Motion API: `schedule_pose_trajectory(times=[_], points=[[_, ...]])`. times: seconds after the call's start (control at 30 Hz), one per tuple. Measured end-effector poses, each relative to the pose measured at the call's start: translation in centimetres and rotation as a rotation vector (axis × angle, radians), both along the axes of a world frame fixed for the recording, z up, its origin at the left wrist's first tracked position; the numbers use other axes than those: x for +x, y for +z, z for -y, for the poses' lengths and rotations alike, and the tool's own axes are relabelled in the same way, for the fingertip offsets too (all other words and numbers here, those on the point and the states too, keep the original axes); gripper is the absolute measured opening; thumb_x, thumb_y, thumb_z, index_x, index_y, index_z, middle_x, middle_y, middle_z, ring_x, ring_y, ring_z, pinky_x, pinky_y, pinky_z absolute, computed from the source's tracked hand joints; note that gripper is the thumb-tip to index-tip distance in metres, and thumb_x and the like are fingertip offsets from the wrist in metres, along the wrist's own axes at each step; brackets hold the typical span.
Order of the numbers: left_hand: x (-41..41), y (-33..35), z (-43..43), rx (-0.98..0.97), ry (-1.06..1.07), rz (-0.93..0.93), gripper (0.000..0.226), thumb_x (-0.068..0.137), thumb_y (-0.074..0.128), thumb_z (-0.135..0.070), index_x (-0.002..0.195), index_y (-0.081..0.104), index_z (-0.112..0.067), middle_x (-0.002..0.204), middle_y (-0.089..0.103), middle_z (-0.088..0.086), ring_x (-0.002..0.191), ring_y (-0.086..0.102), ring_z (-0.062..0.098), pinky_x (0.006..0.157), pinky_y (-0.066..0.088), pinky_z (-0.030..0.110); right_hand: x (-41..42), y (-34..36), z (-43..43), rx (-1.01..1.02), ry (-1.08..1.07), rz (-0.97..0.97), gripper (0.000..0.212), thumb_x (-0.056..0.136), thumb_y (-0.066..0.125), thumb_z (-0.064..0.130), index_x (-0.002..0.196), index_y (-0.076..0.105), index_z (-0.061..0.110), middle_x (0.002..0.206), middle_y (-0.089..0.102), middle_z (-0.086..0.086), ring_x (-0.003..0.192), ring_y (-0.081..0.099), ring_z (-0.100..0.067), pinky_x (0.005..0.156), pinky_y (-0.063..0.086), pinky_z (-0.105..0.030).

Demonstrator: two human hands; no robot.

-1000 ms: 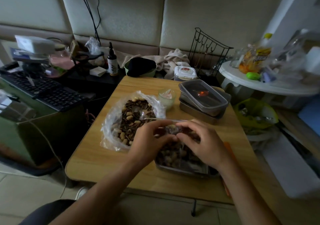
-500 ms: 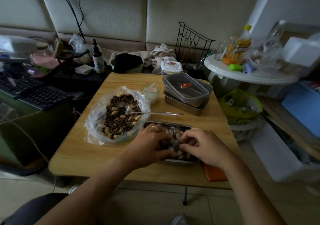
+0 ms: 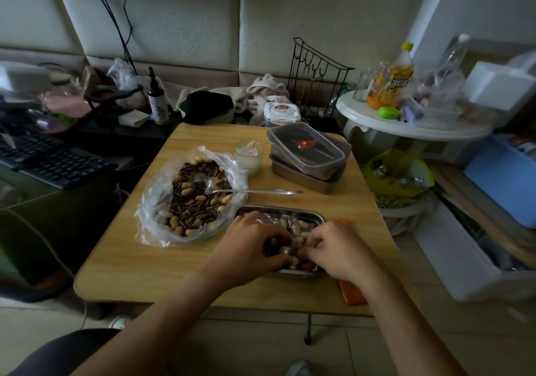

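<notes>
A metal tray (image 3: 313, 215) holding peanuts (image 3: 298, 225) lies near the front of a wooden table (image 3: 145, 268). Both my hands are down in it. My left hand (image 3: 249, 248) and my right hand (image 3: 336, 248) meet over the tray's near half, fingers curled, pinching a peanut (image 3: 285, 249) between them. To the left, an open clear plastic bag (image 3: 153, 201) holds sunflower seeds mixed with peanuts (image 3: 197, 196). A metal spoon (image 3: 255, 191) rests with its bowl in the bag and its handle pointing right.
Stacked lidded containers (image 3: 307, 149) and a small glass cup (image 3: 249, 155) stand at the table's back. An orange object (image 3: 352, 291) lies at the front right edge. A keyboard (image 3: 52, 158) sits left; a cluttered white round table (image 3: 406, 123) and a yellow-lined bin (image 3: 397, 172) stand right.
My hands have dropped from above the tray down into it and stay together among the peanuts. The view has shifted, so the table appears a little further right.
</notes>
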State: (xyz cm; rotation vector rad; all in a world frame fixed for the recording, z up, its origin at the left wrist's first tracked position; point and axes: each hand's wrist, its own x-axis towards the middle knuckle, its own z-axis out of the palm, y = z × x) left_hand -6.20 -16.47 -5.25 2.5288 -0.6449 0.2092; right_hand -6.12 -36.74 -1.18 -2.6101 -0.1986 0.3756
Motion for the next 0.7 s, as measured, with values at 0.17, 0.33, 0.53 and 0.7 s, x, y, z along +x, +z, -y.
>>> schedule_pose_trajectory(times=[0.17,0.33,0.53,0.7], points=[[0.4,0.3,0.5,0.005,-0.058,-0.061,0.039,0.088,0.069,-0.032,0.125,0.067,-0.044,0.092,0.039,-0.036,0.109,0.037,0.004,0.092,0.027,0.028,0.5,0.8,0.8,0.011,0.006,-0.097,0.037,0.097,0.068,0.045,0.068,0.073,0.022,0.055,0.06,0.011,0.053,0.053,-0.002,0.052,0.037,-0.018],[1.0,0.4,0.5,0.043,-0.143,-0.114,0.034,0.089,0.069,-0.024,0.115,0.07,-0.047,0.101,0.059,-0.023,0.109,0.04,0.01,0.102,0.032,0.041,0.8,1.0,0.9,0.005,0.028,0.003,0.017,0.088,0.08,0.04,0.08,0.071,0.028,0.08,0.069,0.008,0.076,0.063,-0.004,0.063,0.044,-0.024],[1.7,0.6,0.8,0.089,-0.226,-0.195,0.03,0.095,0.062,-0.027,0.121,0.068,-0.039,0.117,0.058,-0.009,0.115,0.037,0.009,0.102,0.039,0.039,2.2,0.7,2.6,0.344,-0.057,0.064,0.018,0.098,0.068,0.04,0.087,0.072,0.026,0.078,0.074,0.005,0.055,0.059,-0.005,0.058,0.05,-0.023],[1.7,-0.1,1.1,0.206,-0.261,-0.182,0.03,0.098,0.051,-0.034,0.128,0.057,-0.037,0.125,0.054,-0.006,0.118,0.036,0.015,0.104,0.038,0.043,5.7,-1.0,2.4,0.651,-0.452,0.232,0.021,0.102,0.062,0.034,0.09,0.071,0.019,0.082,0.073,-0.001,0.054,0.057,-0.005,0.056,0.046,-0.024]])
